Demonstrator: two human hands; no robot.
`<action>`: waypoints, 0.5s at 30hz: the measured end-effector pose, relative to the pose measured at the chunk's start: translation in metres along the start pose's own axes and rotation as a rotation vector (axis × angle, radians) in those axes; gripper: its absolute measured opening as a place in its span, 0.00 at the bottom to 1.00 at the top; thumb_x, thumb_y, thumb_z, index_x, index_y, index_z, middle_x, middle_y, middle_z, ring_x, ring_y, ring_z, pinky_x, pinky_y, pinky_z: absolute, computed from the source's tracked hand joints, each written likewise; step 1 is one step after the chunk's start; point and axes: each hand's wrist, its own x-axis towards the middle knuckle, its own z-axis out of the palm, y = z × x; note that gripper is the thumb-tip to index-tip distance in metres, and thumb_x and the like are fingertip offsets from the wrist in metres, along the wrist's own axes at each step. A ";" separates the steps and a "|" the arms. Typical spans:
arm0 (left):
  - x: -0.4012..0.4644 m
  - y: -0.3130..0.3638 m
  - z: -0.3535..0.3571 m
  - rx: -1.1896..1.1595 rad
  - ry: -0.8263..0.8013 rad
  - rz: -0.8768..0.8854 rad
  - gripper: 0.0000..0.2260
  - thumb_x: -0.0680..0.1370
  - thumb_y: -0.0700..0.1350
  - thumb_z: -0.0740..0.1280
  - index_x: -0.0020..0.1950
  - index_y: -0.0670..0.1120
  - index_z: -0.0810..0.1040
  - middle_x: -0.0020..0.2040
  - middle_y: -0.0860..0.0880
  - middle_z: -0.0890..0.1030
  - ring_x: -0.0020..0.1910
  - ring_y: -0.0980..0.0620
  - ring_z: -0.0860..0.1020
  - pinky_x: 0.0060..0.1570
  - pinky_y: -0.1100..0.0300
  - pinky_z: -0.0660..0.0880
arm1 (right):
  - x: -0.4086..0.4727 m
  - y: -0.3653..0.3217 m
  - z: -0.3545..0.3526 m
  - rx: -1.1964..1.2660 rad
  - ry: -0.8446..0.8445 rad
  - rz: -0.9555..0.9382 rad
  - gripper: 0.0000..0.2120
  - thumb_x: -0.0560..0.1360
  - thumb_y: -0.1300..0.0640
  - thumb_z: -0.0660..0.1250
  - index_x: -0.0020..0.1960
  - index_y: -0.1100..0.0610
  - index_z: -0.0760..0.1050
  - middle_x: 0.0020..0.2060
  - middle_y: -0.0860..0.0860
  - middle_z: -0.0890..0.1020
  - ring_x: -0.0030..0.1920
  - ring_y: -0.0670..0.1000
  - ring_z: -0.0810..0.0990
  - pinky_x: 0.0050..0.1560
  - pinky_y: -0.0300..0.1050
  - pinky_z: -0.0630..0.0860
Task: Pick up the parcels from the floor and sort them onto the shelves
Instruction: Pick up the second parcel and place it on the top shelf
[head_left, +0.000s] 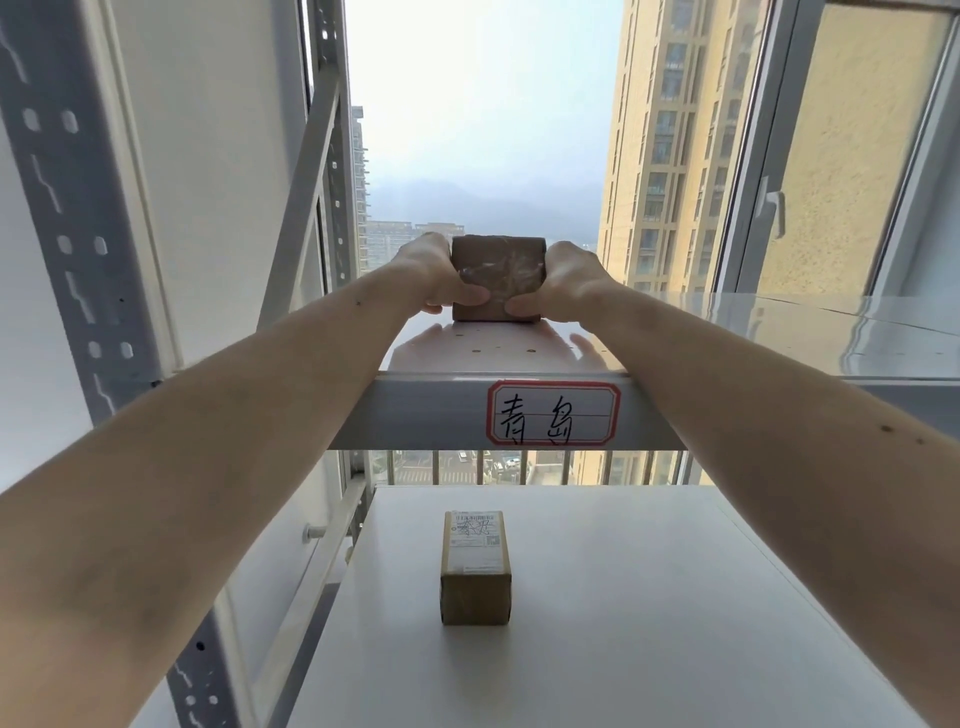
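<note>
This looks like a small parcel sorting room set up in a high apartment or office, not a real warehouse. A grey metal rack with punched uprights (78, 249) stands directly against a large window (483, 130). On the front beam of the upper shelf (415, 410), below the hands, there is a handwritten label (553, 413) with a red border and Chinese characters, as for a destination. On the white lower shelf (649, 597), further below, sits a cardboard parcel (475, 569) with a printed shipping label. Beyond the hands, through the glass, tall residential towers (675, 145), hazy hills and a street far below are visible.
</note>
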 end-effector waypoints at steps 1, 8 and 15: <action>0.000 0.000 0.000 -0.001 0.001 0.005 0.11 0.74 0.44 0.75 0.51 0.42 0.77 0.50 0.44 0.80 0.47 0.47 0.78 0.57 0.51 0.80 | -0.001 0.000 0.000 -0.003 0.002 -0.001 0.22 0.72 0.52 0.76 0.60 0.62 0.76 0.46 0.54 0.78 0.37 0.50 0.75 0.33 0.39 0.69; 0.001 -0.002 0.001 -0.007 0.009 -0.010 0.13 0.74 0.46 0.75 0.50 0.41 0.77 0.51 0.43 0.81 0.48 0.47 0.79 0.56 0.51 0.81 | 0.000 0.000 0.001 0.003 0.006 -0.005 0.19 0.72 0.52 0.76 0.58 0.60 0.76 0.37 0.50 0.75 0.41 0.52 0.76 0.32 0.39 0.69; -0.006 -0.002 -0.002 0.036 0.017 -0.079 0.18 0.73 0.51 0.76 0.48 0.41 0.71 0.48 0.43 0.77 0.46 0.46 0.77 0.40 0.56 0.76 | -0.004 0.002 -0.001 0.025 -0.006 0.012 0.15 0.70 0.55 0.77 0.52 0.59 0.76 0.40 0.52 0.76 0.44 0.53 0.77 0.32 0.41 0.67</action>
